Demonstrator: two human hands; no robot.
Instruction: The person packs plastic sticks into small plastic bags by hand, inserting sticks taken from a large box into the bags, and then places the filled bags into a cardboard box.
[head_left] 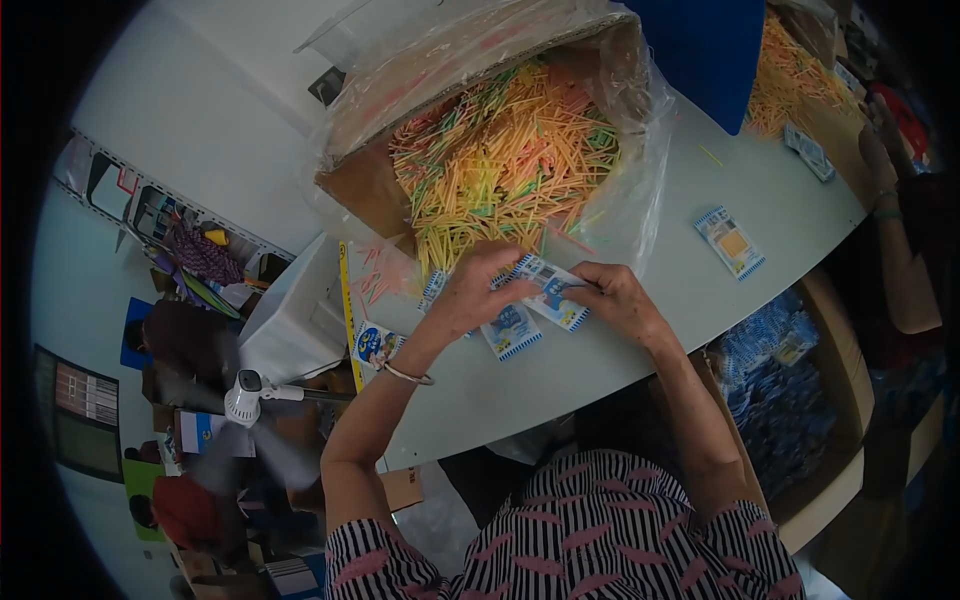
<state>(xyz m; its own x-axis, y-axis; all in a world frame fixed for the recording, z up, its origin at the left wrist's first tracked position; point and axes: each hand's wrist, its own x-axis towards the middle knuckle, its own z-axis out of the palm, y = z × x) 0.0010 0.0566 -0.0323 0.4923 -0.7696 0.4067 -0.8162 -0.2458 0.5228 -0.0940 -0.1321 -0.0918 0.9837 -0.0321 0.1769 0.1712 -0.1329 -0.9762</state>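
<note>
Between my two hands is a small blue and white packet (556, 292). My left hand (478, 290) has its fingers closed round the packet's left end. On the packet's right edge, my right hand (612, 298) pinches with thumb and fingers. Just below lies another blue packet (511, 331) on the pale table (470, 398). A packet with a round cartoon print (376, 343) rests by my left wrist, and one more is partly hidden behind my left hand. Beyond my hands, a plastic-lined cardboard box (365, 190) holds many thin coloured sticks (510, 150).
A lone packet (730, 243) lies to the right on the table. Below the table's right edge is a carton (838, 370) full of blue packets. A blue panel (705, 60) stands at the back. Another person's arm (905, 260) is at the right; a small fan (243, 398) is at the left.
</note>
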